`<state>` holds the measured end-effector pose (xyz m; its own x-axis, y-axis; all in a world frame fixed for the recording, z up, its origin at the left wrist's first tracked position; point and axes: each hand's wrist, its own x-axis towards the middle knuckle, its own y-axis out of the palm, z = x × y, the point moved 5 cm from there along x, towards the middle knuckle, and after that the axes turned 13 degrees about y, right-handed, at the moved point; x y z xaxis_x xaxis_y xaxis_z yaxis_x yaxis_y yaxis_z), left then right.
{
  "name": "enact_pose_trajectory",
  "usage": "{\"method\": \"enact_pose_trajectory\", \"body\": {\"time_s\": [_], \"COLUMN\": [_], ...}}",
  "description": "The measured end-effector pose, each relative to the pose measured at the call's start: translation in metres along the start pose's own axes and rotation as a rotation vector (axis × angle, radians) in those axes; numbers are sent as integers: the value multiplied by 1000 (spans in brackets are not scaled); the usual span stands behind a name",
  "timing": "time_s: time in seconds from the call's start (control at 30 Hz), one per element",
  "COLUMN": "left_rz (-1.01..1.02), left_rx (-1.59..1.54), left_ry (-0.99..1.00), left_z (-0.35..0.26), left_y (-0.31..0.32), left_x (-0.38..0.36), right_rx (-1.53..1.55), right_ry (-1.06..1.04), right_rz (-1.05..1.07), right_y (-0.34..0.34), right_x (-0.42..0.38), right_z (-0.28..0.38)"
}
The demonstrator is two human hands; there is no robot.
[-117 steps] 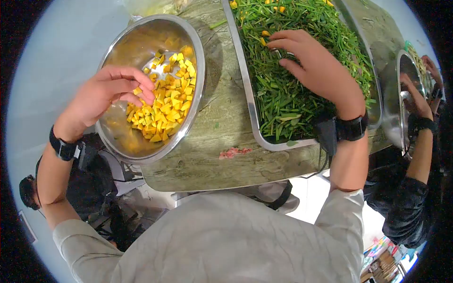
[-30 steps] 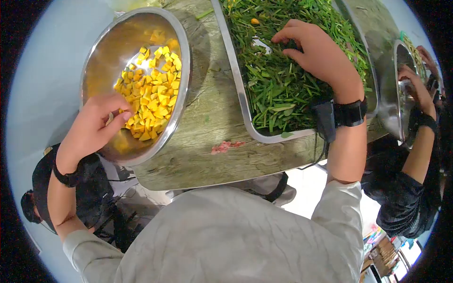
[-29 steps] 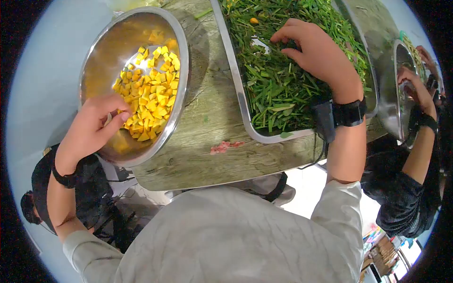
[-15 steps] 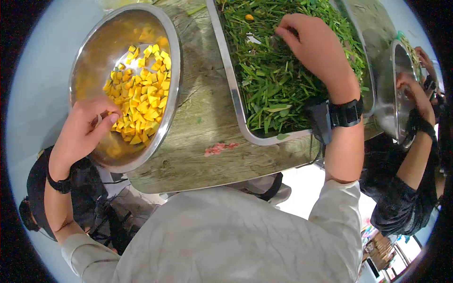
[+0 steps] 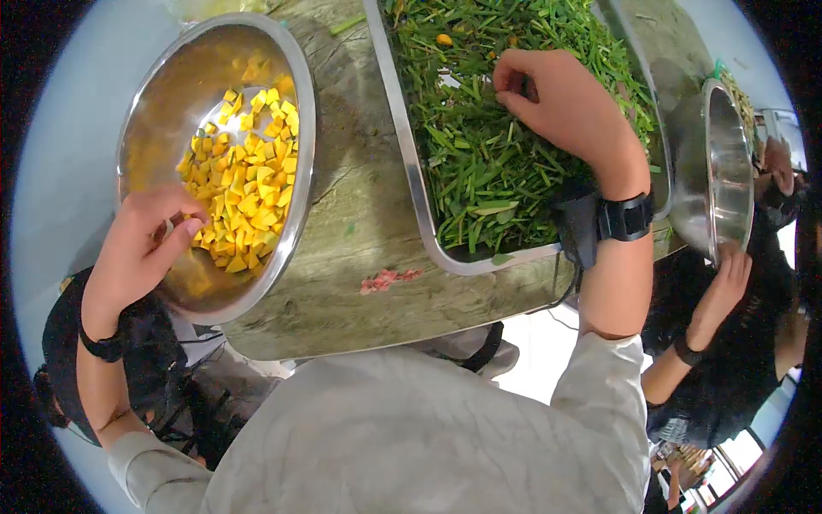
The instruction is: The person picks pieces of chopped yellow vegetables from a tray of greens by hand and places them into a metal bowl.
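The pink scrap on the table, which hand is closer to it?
Left, though it's close. The left hand grips the bowl rim, beside the pink scrap. The right hand is farther up, in the tray of greens.

No readable text, labels, brands, numbers or signs anywhere. Steel bowl (image 5: 301, 128) at 10 o'clock: bare metal, no marking. Steel tray (image 5: 411, 171) at 1 o'clock: unmarked rim. Wrist bands: plain black, nothing legible. Colourful items at 4 o'clock edge: too small and blurred to read.
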<state>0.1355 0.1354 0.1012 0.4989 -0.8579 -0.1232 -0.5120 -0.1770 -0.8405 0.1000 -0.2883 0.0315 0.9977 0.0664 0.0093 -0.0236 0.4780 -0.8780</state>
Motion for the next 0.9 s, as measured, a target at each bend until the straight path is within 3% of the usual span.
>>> {"method": "enact_pose_trajectory", "body": {"time_s": [0.1,0.2,0.23,0.43,0.5,0.6,0.83,0.9], "left_rz": [-11,7,10,-21,-30,69,-22,-11], "left_rx": [44,18,13,-7,-7,-16,-15,-8], "left_ry": [78,-13,-20,45,73,-61,49,-3], "left_z": [-2,-1,0,4,3,2,2,0], "left_y": [-1,-2,-2,-3,-3,-4,-3,-5], "left_x": [2,2,2,5,5,4,2,-1], "right_rx": [20,-108,-229,-300,-293,-274,-200,-80], "right_ry": [57,152,181,155,160,162,255,36], "right_rz": [-173,-320,-293,-258,-252,-245,-104,-337], "right_y": [-11,-19,-18,-1,-1,-1,-4,-12], "right_x": [0,3,6,15,17,17,19,19], "right_z": [2,2,4,3,2,4,11,19]}}
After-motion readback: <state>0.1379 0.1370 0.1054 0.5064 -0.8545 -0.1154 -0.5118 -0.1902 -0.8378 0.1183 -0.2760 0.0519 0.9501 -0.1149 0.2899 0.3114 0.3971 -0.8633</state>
